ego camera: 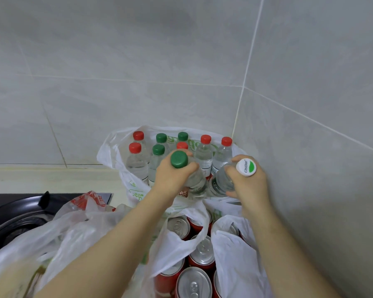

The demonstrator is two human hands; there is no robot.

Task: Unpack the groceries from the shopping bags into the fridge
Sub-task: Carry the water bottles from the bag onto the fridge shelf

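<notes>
Bottle [197, 182] per grip: left hand [170, 177], right hand [252, 184]

Left grip [170, 179] and right grip [250, 181], a bottle [197, 181] in each, sit over the bottle bag [108, 147]; bottles [204, 155] behind them, can bag [174, 244] before them, stove [15, 214] left.

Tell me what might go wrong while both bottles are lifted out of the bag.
1. The left hand grips the green-capped bottle and the right hand grips the white-capped bottle, each near the top. Either may slip onto the cans below.
2. The loose white bag may snag on a rising bottle, tipping the standing bottles packed inside.
</notes>
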